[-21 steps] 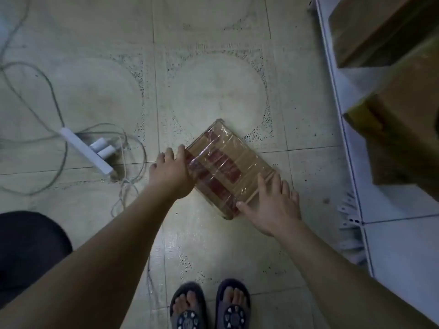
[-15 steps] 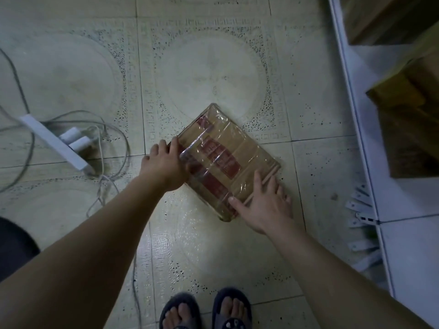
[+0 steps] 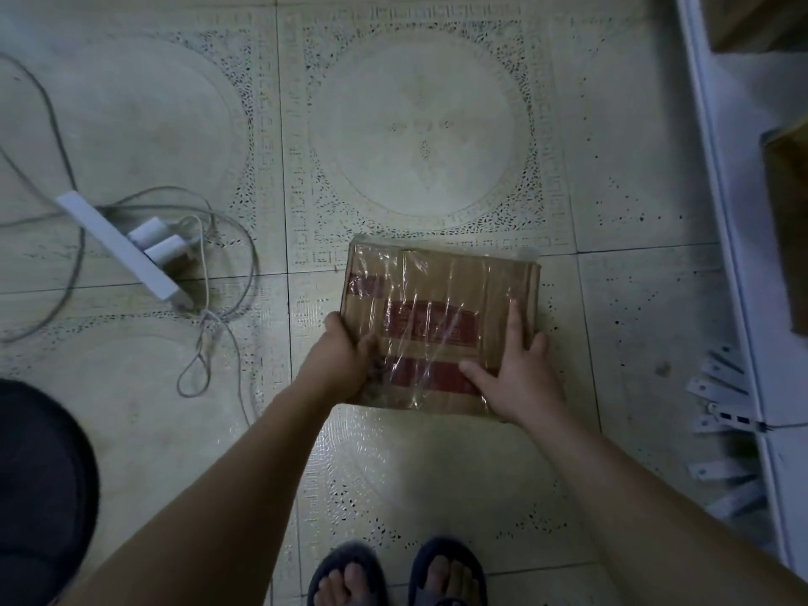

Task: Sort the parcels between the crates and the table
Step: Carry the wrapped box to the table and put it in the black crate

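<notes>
Head view shows the left hand curled round the parcel at its near-left edge, thumb on top, while the right hand lies on it with fingers spread flat. Held just above the tiled floor, the flat cardboard looks stiff and light; its glossy wrap seems slippery, so opposite edges suit gripping best

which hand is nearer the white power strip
Left. The left hand grips the parcel edge facing the power strip; the right hand lies on the parcel's far side.
</notes>
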### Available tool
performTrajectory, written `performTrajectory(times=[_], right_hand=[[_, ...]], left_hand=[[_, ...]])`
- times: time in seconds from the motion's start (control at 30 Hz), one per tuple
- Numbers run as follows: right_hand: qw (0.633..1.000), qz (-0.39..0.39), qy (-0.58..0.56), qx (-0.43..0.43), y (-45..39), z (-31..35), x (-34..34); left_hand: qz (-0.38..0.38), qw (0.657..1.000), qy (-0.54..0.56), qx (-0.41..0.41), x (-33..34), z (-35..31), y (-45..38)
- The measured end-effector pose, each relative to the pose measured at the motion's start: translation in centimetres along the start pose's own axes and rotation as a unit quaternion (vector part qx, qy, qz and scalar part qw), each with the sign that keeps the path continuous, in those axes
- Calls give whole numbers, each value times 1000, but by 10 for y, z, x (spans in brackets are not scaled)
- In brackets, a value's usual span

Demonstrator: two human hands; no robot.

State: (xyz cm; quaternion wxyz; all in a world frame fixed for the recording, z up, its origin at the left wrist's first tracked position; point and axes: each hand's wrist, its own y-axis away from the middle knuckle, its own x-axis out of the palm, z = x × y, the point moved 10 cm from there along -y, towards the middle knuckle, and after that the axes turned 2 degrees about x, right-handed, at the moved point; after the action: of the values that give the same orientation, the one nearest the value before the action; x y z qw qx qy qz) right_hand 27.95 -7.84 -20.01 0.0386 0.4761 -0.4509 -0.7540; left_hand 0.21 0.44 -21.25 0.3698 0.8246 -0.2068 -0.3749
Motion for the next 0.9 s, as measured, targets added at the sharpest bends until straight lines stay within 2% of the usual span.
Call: performTrajectory(times=[0.17,0.37,0.47,0.7,0.9], right_hand=[[998,-17,-49,-43,8,-1,-17],[992,-68,-76,-72,71,25,-82],[987,-95,-90,-91,117,41,-137],[967,-161,-119,-159,248,106,-306],[945,-215,-158,-187,364,140,-452]], left_hand=[[-4,1000,16,-1,-8,-10,11],[-61,993,-33,92,-67,-62,92],[-75,987,-72,119,-106,-97,142],[-126,976,-83,155,-230,-200,291],[-209,949,-70,225,-331,-288,432]])
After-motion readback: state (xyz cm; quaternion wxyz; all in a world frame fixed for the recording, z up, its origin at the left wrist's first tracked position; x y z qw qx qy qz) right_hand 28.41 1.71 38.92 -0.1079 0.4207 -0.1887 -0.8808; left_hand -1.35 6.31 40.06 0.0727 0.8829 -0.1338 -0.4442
